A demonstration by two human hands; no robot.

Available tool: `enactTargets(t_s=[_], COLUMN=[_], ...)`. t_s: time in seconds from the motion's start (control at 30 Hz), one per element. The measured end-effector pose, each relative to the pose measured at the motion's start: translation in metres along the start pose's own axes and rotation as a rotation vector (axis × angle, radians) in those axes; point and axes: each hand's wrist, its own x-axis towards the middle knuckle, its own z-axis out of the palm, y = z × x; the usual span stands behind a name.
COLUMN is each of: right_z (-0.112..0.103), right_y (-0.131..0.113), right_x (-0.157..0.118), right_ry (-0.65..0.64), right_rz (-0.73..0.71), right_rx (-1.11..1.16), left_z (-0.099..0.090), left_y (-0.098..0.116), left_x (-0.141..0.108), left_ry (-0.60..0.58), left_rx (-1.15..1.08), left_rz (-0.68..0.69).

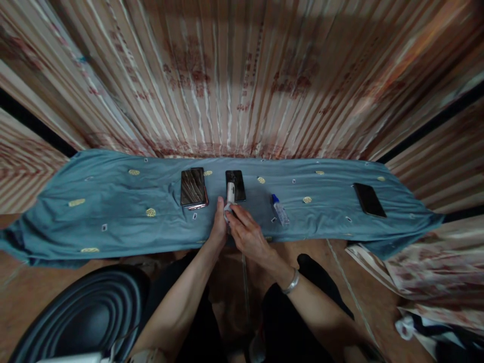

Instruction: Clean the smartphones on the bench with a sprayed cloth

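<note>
My left hand (218, 224) and my right hand (245, 232) meet near the front edge of the cloth-covered table. Between them they hold a small white elongated object (230, 191) with a dark slot near its far end; its exact kind cannot be made out. The fingers of both hands are closed round its lower part, which they partly hide. Just beyond it, a dark smartphone (239, 184) lies flat, partly covered by the white object from this view. To the right of my hands lies a clear small bottle with a blue cap (280, 210).
A stack of dark glossy phones (193, 187) lies left of centre. Another black phone (369, 199) is at the far right. The teal patterned cloth (113, 201) covers the narrow table. A pleated curtain (234, 75) hangs behind; a round black stool (86, 317) stands lower left.
</note>
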Motion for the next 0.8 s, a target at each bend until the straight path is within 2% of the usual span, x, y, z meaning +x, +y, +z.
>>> enactTargets(t_s=[0.1,0.2,0.33,0.5,0.67,0.8], right_z=[0.002,0.001,-0.002,-0.002,0.002,0.006], right_y=[-0.006,-0.009,-0.003,0.004,0.010,0.029], right_x=[-0.004,-0.007,-0.006,0.001,0.005,0.004], right_ry=[-0.007,-0.009,-0.054,-0.102,-0.107,-0.094], right_rz=[0.006,0.038,0.215,0.442,0.581,0.663], right_rx=[0.013,0.055,0.166,0.265,0.325,0.399], left_z=[-0.003,-0.003,0.001,0.006,0.006,0.005], left_y=[0.007,0.011,0.010,0.009,0.019,0.025], left_x=[-0.001,0.000,0.005,0.009,0.009,0.012], left_ry=[0.025,0.075,0.124,0.079,0.009,0.018], left_rx=[0.071,0.112,0.130,0.066,0.022,-0.009], left_rz=[-0.069,-0.027,0.051,0.156,0.158,0.184])
